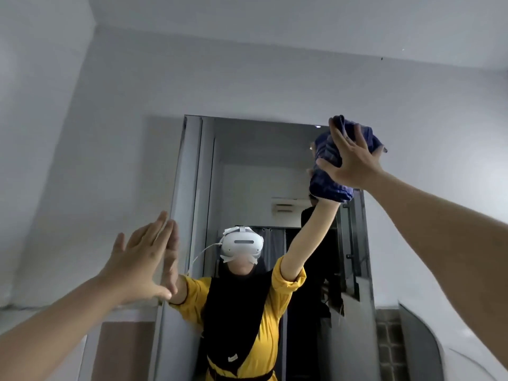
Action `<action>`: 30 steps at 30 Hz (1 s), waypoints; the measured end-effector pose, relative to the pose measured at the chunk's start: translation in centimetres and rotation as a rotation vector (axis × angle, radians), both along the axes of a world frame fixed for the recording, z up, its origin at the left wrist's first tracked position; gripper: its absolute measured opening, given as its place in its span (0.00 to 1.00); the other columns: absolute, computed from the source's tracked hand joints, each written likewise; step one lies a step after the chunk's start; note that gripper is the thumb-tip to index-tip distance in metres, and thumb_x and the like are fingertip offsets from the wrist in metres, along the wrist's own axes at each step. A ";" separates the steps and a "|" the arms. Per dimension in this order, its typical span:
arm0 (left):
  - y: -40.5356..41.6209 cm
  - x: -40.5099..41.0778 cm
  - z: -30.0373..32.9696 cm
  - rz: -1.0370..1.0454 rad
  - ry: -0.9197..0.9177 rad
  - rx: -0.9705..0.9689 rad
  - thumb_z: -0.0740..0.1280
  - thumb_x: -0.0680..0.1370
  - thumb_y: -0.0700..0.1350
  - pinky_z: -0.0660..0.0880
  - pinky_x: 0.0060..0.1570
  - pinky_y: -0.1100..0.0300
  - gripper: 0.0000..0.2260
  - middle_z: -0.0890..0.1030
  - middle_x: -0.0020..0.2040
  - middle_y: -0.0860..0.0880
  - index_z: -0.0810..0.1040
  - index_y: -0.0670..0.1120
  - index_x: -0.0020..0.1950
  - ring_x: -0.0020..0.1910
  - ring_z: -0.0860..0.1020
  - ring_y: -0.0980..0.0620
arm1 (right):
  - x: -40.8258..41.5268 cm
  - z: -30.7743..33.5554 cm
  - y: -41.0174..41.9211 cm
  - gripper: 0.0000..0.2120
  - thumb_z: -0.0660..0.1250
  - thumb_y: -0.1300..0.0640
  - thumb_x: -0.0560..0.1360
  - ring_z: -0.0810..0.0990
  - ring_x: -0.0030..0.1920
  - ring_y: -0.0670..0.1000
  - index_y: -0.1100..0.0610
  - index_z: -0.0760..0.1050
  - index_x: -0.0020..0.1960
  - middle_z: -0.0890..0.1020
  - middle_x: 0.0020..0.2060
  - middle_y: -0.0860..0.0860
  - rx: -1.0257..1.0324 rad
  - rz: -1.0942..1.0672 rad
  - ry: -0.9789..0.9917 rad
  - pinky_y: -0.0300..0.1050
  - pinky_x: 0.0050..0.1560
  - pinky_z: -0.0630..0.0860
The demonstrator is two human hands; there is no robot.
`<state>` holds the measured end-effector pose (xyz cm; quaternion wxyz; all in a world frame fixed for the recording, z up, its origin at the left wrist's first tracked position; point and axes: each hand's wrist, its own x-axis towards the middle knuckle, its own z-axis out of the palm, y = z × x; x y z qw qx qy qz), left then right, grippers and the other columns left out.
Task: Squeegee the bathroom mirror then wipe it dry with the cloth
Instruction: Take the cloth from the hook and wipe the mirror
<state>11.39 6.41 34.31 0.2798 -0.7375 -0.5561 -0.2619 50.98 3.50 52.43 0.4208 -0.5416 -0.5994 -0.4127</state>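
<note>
Nearest the camera, two bare forearms reach up and forward from the lower corners of the view. The left hand [143, 259] is held flat and empty, its fingers [162, 229] straight and close together with the thumb spread out below, and it meets its own reflection at the left edge of the mirror [247, 171], so the palm appears to rest against the glass there. The right hand [354, 158] is raised higher, up at the mirror's top right corner, with its fingers spread apart and pressed over a bunched dark blue cloth [330, 171]; the cloth is flattened between the palm and the glass, and its folds spill out above, left of and below the hand. The mirror is a tall upright panel with a thin frame, set against a pale grey wall [110, 133]. In the glass a person in a yellow top with a black covering wears a white headset [242, 244], both arms lifted to match the real hands. Deeper in the reflection stand a dim doorway and a dark railing. Beyond the mirror the wall rises to a plain ceiling [302, 28], and a curved white edge shows at the lower right.
</note>
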 end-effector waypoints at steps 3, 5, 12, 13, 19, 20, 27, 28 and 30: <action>1.6 -0.4 -0.5 0.004 0.026 0.003 0.71 0.59 0.68 0.45 0.72 0.38 0.66 0.21 0.67 0.52 0.14 0.48 0.61 0.75 0.37 0.46 | -1.1 -0.3 2.5 0.40 0.58 0.36 0.75 0.35 0.77 0.52 0.39 0.36 0.76 0.42 0.78 0.40 0.087 0.043 0.080 0.79 0.65 0.43; 2.3 -0.9 -0.8 -0.020 0.093 0.106 0.72 0.52 0.71 0.53 0.68 0.34 0.70 0.27 0.73 0.49 0.22 0.48 0.69 0.76 0.45 0.43 | -2.7 -0.6 3.8 0.38 0.58 0.36 0.74 0.37 0.78 0.53 0.40 0.40 0.77 0.46 0.79 0.42 0.176 0.071 0.167 0.79 0.66 0.42; 3.9 -1.9 -1.1 0.006 0.198 0.242 0.75 0.42 0.69 0.66 0.57 0.34 0.72 0.45 0.78 0.43 0.46 0.41 0.76 0.71 0.54 0.44 | -10.9 0.6 6.1 0.37 0.55 0.34 0.73 0.40 0.78 0.55 0.42 0.46 0.77 0.47 0.79 0.45 0.272 0.079 0.092 0.77 0.67 0.41; 3.8 -2.0 -1.2 0.009 0.192 0.242 0.75 0.43 0.69 0.66 0.58 0.34 0.71 0.44 0.78 0.44 0.45 0.41 0.76 0.72 0.53 0.45 | -12.7 0.9 6.4 0.36 0.55 0.34 0.73 0.40 0.78 0.55 0.42 0.46 0.77 0.47 0.79 0.45 0.267 0.091 0.068 0.77 0.67 0.41; 3.3 -1.3 -1.4 0.014 0.173 0.225 0.72 0.56 0.70 0.51 0.70 0.38 0.67 0.24 0.71 0.49 0.25 0.46 0.71 0.72 0.36 0.52 | -24.0 1.0 8.0 0.35 0.55 0.36 0.74 0.41 0.78 0.56 0.42 0.47 0.77 0.47 0.79 0.45 0.227 0.137 -0.142 0.78 0.66 0.40; 3.1 -1.2 -1.3 0.039 0.189 0.228 0.71 0.57 0.71 0.52 0.70 0.39 0.66 0.23 0.71 0.48 0.25 0.45 0.70 0.72 0.33 0.52 | -25.6 0.7 8.3 0.35 0.55 0.37 0.74 0.40 0.78 0.56 0.42 0.47 0.77 0.47 0.79 0.46 0.216 0.142 -0.186 0.78 0.66 0.40; 3.5 -1.8 -2.2 0.080 0.213 0.269 0.70 0.50 0.73 0.69 0.60 0.37 0.64 0.45 0.77 0.45 0.48 0.42 0.75 0.73 0.50 0.47 | -29.1 -2.5 8.9 0.32 0.57 0.40 0.75 0.44 0.79 0.55 0.40 0.51 0.77 0.52 0.79 0.45 0.163 0.154 -0.526 0.76 0.68 0.41; 3.4 -1.7 -2.4 0.078 0.203 0.267 0.71 0.51 0.72 0.69 0.59 0.37 0.64 0.46 0.77 0.44 0.50 0.41 0.76 0.73 0.52 0.47 | -28.4 -2.9 8.7 0.32 0.57 0.40 0.75 0.45 0.79 0.55 0.40 0.51 0.77 0.53 0.79 0.44 0.169 0.172 -0.531 0.76 0.68 0.41; 3.2 -1.4 -2.8 0.099 0.208 0.249 0.70 0.58 0.70 0.63 0.66 0.38 0.60 0.37 0.77 0.46 0.42 0.42 0.76 0.75 0.43 0.48 | -26.5 -4.0 8.4 0.32 0.57 0.40 0.75 0.47 0.79 0.54 0.41 0.52 0.77 0.54 0.78 0.44 0.188 0.195 -0.515 0.76 0.68 0.43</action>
